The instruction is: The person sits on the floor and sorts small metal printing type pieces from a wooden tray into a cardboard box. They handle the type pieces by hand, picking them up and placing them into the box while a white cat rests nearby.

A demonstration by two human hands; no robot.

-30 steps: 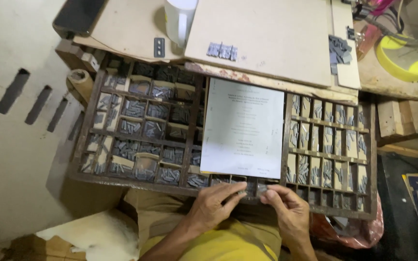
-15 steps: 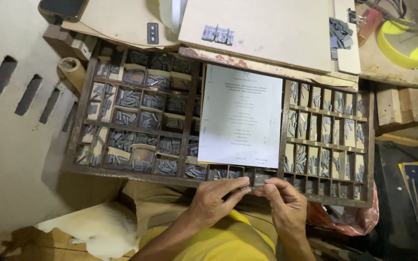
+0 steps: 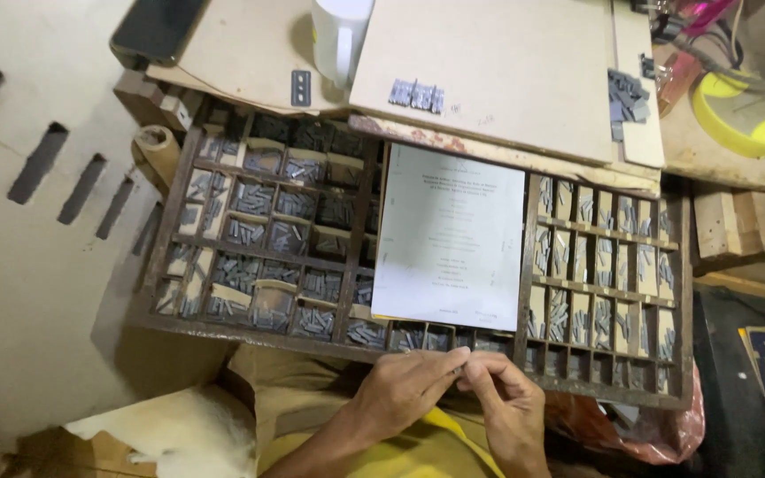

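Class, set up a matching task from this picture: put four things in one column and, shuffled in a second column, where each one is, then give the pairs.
Things:
1. Paper sheet
2. White mug
3. Yellow dish
4. Hands

Places:
A. top right, on the bench
B. at the tray's near edge
C. lying across the tray's middle
D. on the board above the tray

Pairs: 1-C, 2-D, 3-A, 4-B

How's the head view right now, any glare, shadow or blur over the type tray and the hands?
Head view: the white printed sheet is bright, its lines too small to read; the wooden type tray compartments lie in dim shadow; both hands, left hand and right hand, are sharp enough; the bottom right corner is dark.
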